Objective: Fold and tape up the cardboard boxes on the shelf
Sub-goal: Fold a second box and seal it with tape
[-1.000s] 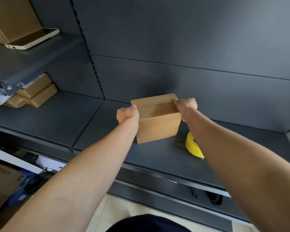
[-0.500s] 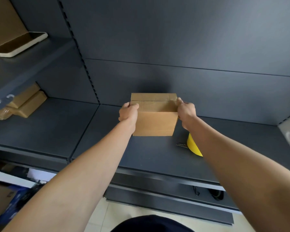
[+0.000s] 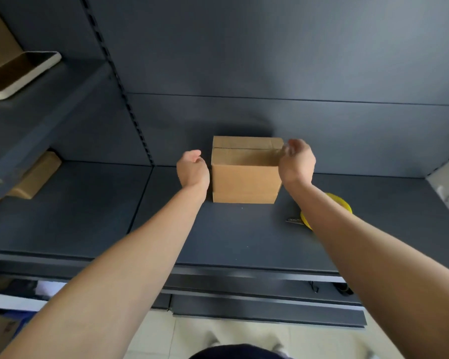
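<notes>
Presently, from the head view: noted box (image 3: 245,177) standing upright on shelf (image 3: 218,237), about midway along it and close to back panel (image 3: 270,60). Found top flaps folded down, with a seam running left to right across the top; could not tell whether tape covers that seam. Observed left hand (image 3: 192,171) just beside the box's left wall, apart from it by a narrow gap, thumb uppermost, fingers loosely curled and holding nothing. Observed right hand (image 3: 296,164) at the box's upper right corner, fingers curled inward and blurred; cannot tell whether pinching the flap edge, merely touching it, or clear of it. Recorded yellow tape roll (image 3: 340,200) lying on the same shelf to the right of the box, near it but not touching, largely hidden behind the right forearm. Recorded flat cardboard (image 3: 36,174) at far left of the shelf, tucked under upper shelf (image 3: 49,112). Logged phone (image 3: 24,73) lying on that upper shelf, leaning against more brown cardboard at the frame edge. Sighted pale tiled floor (image 3: 231,332) below the shelf front.
</notes>
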Action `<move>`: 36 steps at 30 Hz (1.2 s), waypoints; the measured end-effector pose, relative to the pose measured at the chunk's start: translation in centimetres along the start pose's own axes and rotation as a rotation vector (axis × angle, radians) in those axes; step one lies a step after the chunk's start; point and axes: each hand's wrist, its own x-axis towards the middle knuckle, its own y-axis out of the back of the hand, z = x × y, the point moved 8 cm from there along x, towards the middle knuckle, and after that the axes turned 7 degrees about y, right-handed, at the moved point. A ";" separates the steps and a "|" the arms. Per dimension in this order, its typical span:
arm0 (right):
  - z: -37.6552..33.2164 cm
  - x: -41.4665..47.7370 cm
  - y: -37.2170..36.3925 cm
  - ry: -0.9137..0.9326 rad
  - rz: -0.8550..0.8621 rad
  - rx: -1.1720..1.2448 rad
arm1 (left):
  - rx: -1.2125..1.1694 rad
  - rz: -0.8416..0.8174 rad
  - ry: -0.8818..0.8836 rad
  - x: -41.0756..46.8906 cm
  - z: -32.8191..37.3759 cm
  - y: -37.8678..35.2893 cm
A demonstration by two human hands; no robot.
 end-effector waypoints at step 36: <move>-26.1 -62.6 -12.3 2.032 -1.248 -0.060 | 0.762 1.079 0.043 -41.5 -11.1 50.6</move>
